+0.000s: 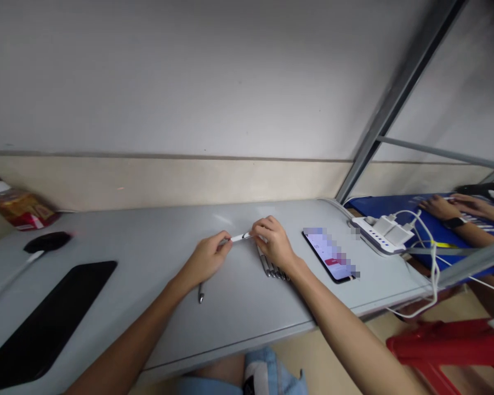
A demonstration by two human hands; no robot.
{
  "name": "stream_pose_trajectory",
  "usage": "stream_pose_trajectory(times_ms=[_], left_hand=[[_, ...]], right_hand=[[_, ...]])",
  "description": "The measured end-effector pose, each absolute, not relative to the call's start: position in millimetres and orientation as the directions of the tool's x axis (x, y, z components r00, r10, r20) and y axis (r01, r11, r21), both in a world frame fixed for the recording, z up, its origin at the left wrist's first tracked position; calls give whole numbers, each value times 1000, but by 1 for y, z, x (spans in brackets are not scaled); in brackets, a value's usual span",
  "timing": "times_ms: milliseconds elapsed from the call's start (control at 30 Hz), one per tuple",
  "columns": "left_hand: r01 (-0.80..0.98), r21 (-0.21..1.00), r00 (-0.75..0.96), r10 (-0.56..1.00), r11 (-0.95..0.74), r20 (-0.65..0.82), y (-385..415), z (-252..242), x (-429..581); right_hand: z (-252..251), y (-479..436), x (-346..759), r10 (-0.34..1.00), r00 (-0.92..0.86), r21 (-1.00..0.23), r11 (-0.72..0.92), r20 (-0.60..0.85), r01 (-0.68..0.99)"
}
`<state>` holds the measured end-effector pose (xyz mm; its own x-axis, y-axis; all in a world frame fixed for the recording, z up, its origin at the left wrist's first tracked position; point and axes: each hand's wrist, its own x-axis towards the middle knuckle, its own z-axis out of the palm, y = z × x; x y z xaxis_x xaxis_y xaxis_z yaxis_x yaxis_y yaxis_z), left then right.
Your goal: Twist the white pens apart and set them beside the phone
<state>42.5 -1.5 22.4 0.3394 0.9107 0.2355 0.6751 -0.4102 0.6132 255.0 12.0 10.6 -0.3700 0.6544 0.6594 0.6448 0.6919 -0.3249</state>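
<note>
My left hand is drawn into a pinch, thumb and fingertips nearly together on one end of a slim white stick. My right hand curls more loosely, its thumb and fingers closed on the other end, so the stick sits between my two hands, just above the counter. I judge it very light and stiff, probably smooth plastic that could roll or slip under a careless fingertip; it looks sturdy enough for a firm pinch, though bending it hard across the middle seems unwise. The ends are the places to take hold, leaving the middle, with its small dark mark, uncovered.

Partly hidden under my right hand lies a row of grey pens, their shiny tips towards me. Near my left wrist, a single metal-tipped piece lies apart, partly covered. Farther out, a phone rests to my right and a dark mat to my left.
</note>
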Motion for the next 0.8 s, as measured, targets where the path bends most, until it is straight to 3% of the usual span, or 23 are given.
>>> stream_pose_trajectory(times_ms=[267, 567, 800], left_hand=[[620, 655, 342, 900, -432, 270, 1, 24, 38], [774, 484, 292, 909, -407, 297, 7, 18, 29], [801, 452, 295, 916, -392, 272, 5, 20, 30]], right_hand=[[13, 16, 266, 664, -261, -340, 632, 701, 697], [11, 30, 286, 732, -253, -328, 550, 633, 768], [12, 27, 282, 748, -299, -360, 577, 592, 733]])
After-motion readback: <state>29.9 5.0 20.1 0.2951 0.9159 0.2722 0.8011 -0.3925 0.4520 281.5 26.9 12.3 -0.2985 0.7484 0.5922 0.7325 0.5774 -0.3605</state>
